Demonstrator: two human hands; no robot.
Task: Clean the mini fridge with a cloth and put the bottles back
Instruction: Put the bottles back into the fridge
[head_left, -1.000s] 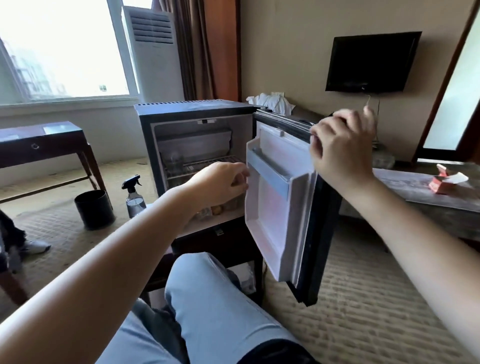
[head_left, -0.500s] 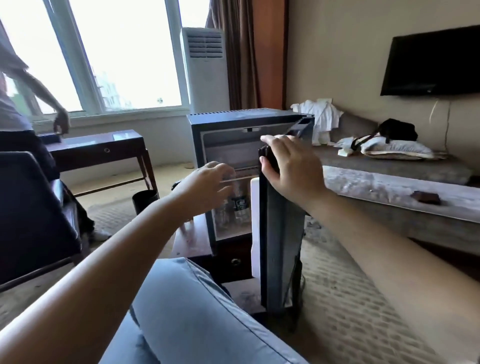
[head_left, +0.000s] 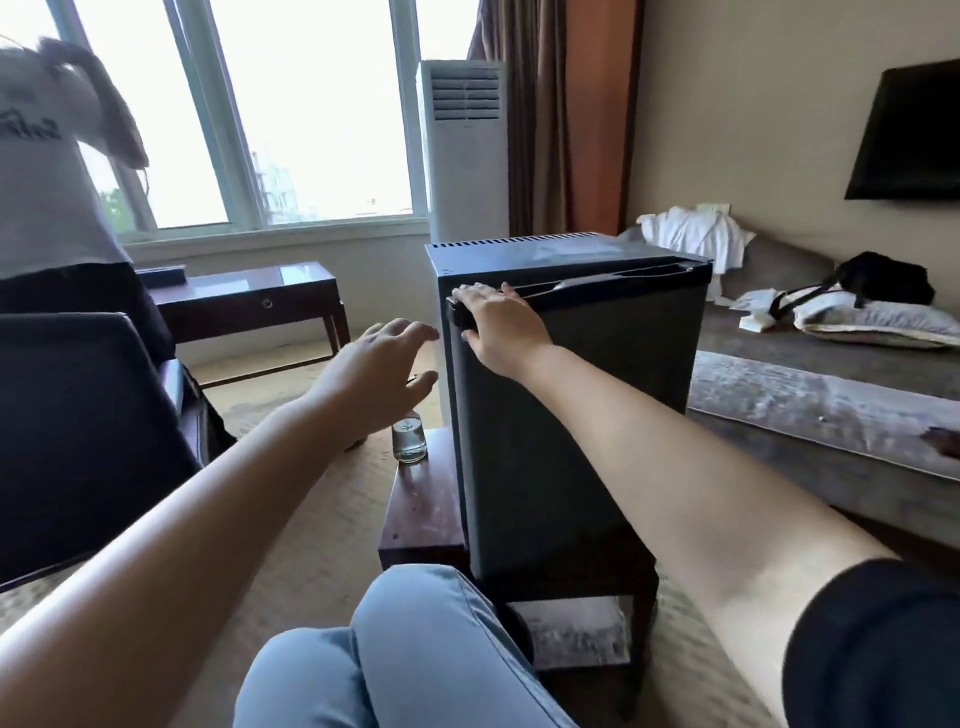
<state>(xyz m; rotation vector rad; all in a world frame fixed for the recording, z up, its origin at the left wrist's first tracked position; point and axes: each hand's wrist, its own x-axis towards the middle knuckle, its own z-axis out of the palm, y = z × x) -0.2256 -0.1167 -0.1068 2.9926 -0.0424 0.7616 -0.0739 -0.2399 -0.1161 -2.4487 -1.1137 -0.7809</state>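
Fridge: we see the dark grey, box-shaped mini fridge (head_left: 571, 415) upright on a reddish-brown wooden stand (head_left: 423, 509), its door closed.
Right hand: our right hand (head_left: 498, 325) lies flat on the door's upper left corner, fingers straight.
Left hand: our left hand (head_left: 379, 374) hovers beside the fridge, fingers spread, holding nothing.
Glass: a small clear glass vessel (head_left: 409, 441) stands on the stand, just left of the fridge.

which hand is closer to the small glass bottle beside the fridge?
Left. The left hand hovers open just above the bottle; the right hand rests on the fridge door at its top corner, higher and to the right.
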